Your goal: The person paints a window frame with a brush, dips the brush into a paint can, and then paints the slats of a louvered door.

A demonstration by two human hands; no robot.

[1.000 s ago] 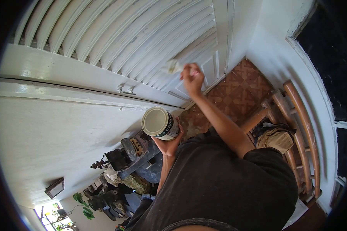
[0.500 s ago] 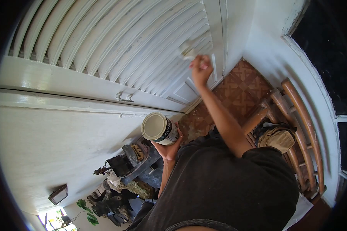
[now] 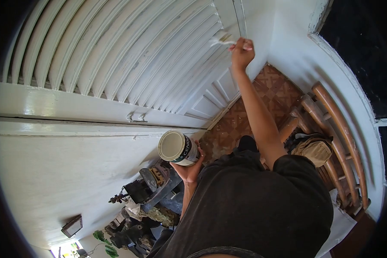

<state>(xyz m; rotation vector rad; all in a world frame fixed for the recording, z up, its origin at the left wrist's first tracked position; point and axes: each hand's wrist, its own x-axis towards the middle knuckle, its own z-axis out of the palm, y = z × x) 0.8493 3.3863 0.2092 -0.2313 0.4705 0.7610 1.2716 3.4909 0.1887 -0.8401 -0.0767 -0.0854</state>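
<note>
Raised at the upper middle, my right hand (image 3: 243, 52) is closed around a paintbrush (image 3: 223, 41), whose pale bristles lie against the slats of a white louvered door (image 3: 129, 56). Low in front of my body, my left hand (image 3: 190, 171) cups a paint can (image 3: 176, 147) from below and the side. A dark label with pale lettering wraps the can, and its round top, cream inside, faces me. Grey, worn patches show on several slats.
A wooden chair (image 3: 337, 129) stands at the right with a tan and black bag (image 3: 314, 150) on it. Assorted dark objects (image 3: 135, 234) crowd the lower left by the wall. Metal latches (image 3: 136, 117) stick out from the door edge. Brown patterned tiles (image 3: 273, 90) cover the floor.
My right hand has moved up and to the right with the paintbrush along the slats. My left hand holds the can in nearly the same place. The view has shifted slightly.
</note>
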